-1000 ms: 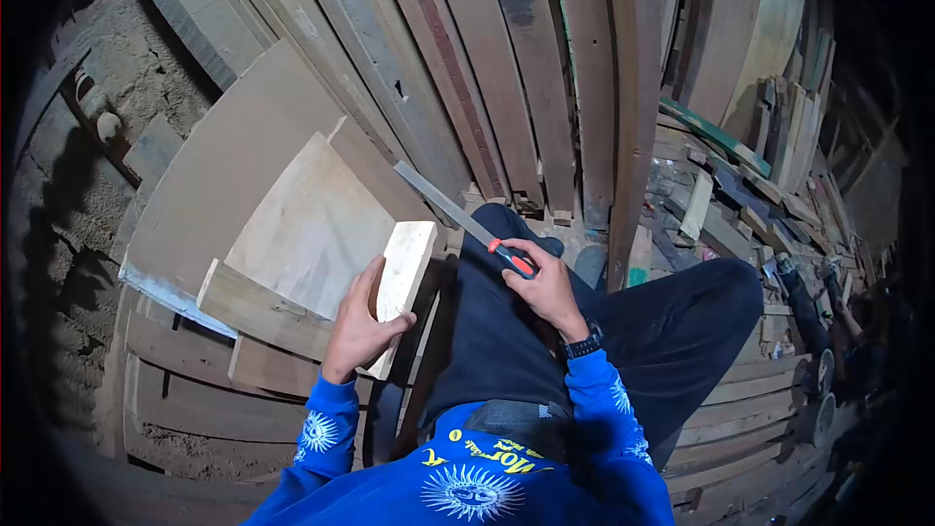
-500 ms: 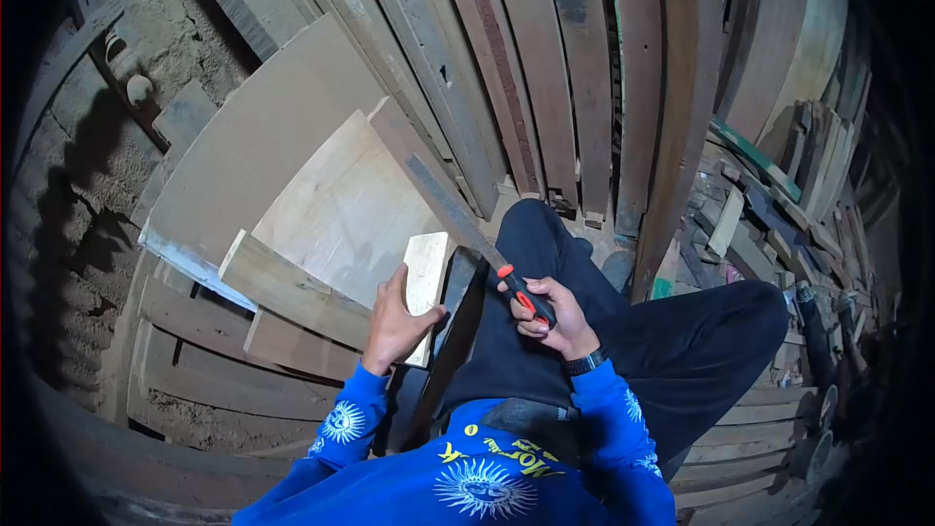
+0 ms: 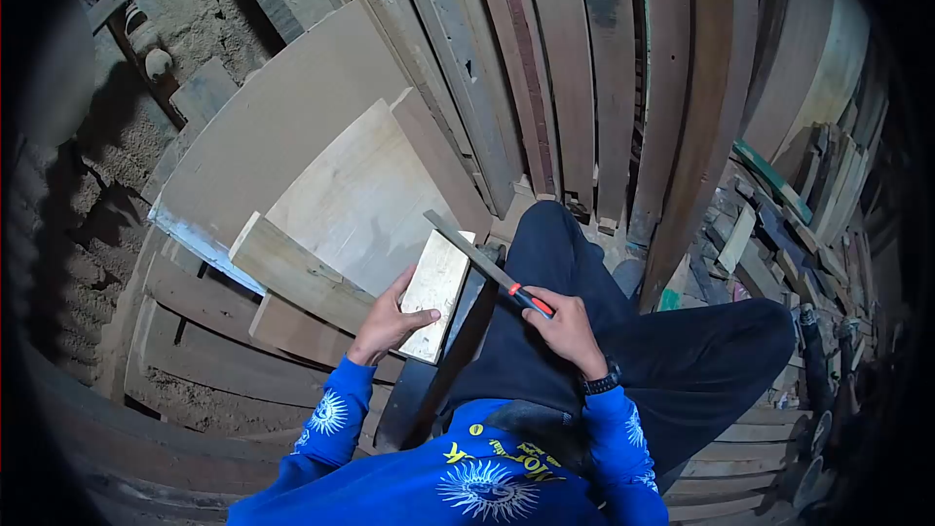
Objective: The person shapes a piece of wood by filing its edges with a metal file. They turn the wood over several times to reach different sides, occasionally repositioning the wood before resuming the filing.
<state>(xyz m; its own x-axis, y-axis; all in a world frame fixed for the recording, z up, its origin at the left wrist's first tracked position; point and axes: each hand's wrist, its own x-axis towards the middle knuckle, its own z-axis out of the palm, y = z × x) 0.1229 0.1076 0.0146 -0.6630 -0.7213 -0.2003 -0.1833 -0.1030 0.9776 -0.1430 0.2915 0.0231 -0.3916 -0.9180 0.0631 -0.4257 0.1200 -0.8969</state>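
Note:
A pale rectangular wooden block lies tilted on a dark beam beside my left thigh. My left hand grips it from its left side, thumb across the face and fingers along the far edge. In my right hand is a rasp with a black and red handle, its long metal blade pointing up and left. The blade overlaps the top right corner of the block in this view. My fingers wrap the handle, mostly hidden beneath the hand.
Left of the block, a pale board and a narrower plank lean together. Tall planks stand upright ahead of me. Wood offcuts are piled at the right, past my bent knee. Rough sandy ground shows at upper left.
The rasp has swung down and left so its blade now overlaps the block's top corner. My right hand has turned palm down, and the block is tilted more, its face more visible.

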